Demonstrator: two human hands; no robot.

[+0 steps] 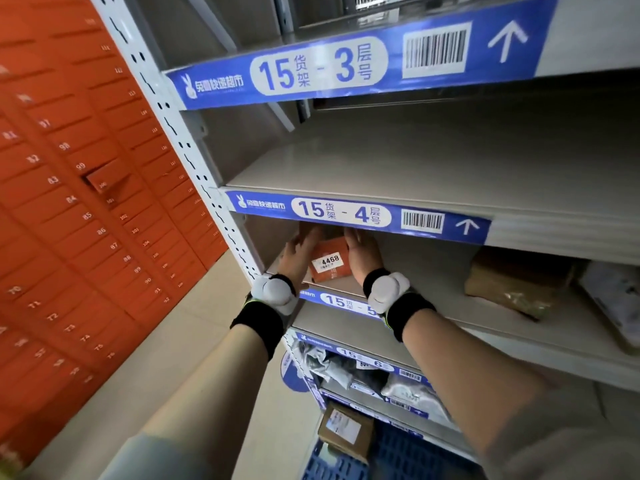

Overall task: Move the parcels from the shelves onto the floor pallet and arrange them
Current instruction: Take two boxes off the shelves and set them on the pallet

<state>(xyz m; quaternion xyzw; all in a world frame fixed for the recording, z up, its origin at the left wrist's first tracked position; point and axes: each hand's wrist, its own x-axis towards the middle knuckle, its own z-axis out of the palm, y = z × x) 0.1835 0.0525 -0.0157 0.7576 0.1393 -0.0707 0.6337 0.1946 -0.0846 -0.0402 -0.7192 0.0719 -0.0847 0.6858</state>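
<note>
An orange-brown cardboard parcel [327,259] with a white label reading 4468 stands on the shelf [433,278] under the 15-4 sign. My left hand [298,252] presses against its left side and my right hand [362,251] against its right side, so both hold it between them. My fingertips are hidden under the shelf edge. Far below, a blue floor pallet [398,455] carries one brown box [346,427] with a white label.
A brown paper-wrapped parcel [512,285] and a grey bag [616,299] lie further right on the same shelf. Lower shelves hold several grey bags [339,370]. An orange wall of numbered lockers [69,202] stands on the left, across a beige floor aisle.
</note>
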